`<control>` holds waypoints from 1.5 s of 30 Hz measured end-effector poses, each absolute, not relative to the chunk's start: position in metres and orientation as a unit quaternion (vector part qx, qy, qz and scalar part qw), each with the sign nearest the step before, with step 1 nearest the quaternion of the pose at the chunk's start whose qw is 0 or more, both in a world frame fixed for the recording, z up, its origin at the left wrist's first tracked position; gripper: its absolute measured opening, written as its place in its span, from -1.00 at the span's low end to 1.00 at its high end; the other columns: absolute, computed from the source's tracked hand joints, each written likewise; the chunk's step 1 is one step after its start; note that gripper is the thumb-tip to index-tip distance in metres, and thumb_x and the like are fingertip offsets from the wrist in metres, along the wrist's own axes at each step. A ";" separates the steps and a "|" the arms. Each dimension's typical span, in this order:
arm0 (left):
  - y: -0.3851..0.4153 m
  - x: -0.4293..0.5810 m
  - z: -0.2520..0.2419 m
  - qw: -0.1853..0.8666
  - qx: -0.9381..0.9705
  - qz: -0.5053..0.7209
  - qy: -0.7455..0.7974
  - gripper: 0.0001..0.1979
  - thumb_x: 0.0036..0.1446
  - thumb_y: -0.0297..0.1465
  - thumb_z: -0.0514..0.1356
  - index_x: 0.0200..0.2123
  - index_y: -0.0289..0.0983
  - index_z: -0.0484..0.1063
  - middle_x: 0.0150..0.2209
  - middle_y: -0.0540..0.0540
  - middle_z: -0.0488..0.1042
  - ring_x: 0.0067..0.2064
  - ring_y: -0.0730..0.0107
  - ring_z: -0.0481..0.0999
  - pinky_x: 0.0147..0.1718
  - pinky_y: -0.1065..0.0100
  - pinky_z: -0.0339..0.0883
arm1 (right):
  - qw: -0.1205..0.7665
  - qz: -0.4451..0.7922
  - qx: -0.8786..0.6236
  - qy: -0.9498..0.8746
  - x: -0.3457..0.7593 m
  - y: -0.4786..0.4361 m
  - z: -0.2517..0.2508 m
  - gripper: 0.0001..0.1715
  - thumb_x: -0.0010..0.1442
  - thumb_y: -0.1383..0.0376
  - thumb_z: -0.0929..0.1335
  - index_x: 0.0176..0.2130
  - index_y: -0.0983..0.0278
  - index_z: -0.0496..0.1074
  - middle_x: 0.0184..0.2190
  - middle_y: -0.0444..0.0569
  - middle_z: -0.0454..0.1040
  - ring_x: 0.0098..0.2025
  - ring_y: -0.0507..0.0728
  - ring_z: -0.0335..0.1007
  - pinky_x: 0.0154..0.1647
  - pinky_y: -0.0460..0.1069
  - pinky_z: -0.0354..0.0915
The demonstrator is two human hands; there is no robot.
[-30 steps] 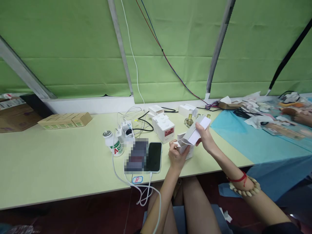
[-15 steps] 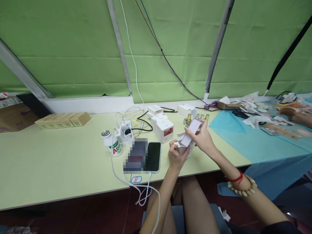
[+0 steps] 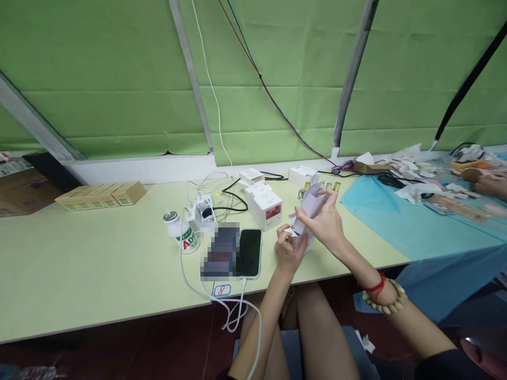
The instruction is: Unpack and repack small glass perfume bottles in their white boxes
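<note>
My left hand (image 3: 290,250) is wrapped round a small white carton (image 3: 308,245) with its top flaps open. Between the fingers and thumb of my right hand (image 3: 327,220) is a folded pale cardboard insert (image 3: 312,202). The insert stands tilted at the carton's mouth, its lower end at or just inside the opening; how deep I cannot tell. Just behind my right hand are several small glass bottles with gold tops (image 3: 336,187), partly hidden. White printed boxes (image 3: 269,208) stand together left of my hands.
A phone (image 3: 250,253) on a white charging cable (image 3: 241,306) lies left of my hands, with a white bottle (image 3: 181,232) and power strip (image 3: 204,211) beyond. Brown boxes (image 3: 101,195) line the far left. At right, a co-worker's hand is above a blue sheet (image 3: 380,216) with clutter.
My right hand has shifted slightly, and the insert has turned more upright, now showing its folded side and hollow form. My left hand keeps hold of the carton in nearly the same spot.
</note>
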State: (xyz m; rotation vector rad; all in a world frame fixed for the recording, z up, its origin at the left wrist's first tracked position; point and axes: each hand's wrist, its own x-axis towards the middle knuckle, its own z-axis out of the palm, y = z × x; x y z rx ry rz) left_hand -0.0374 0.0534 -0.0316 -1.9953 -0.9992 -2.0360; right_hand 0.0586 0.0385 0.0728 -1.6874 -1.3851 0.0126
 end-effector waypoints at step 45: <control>0.062 -0.047 -0.039 -0.068 -0.618 -0.674 -0.399 -0.73 0.22 -0.45 -0.11 -0.08 -0.26 0.28 -0.03 -0.18 0.34 0.09 0.53 0.33 0.03 0.42 0.28 | 0.530 0.006 -0.489 -0.693 0.058 0.039 -0.051 -0.49 0.22 0.13 0.23 0.04 0.28 -0.03 0.09 0.25 0.08 -0.05 0.07 0.35 -0.42 -0.12 0.37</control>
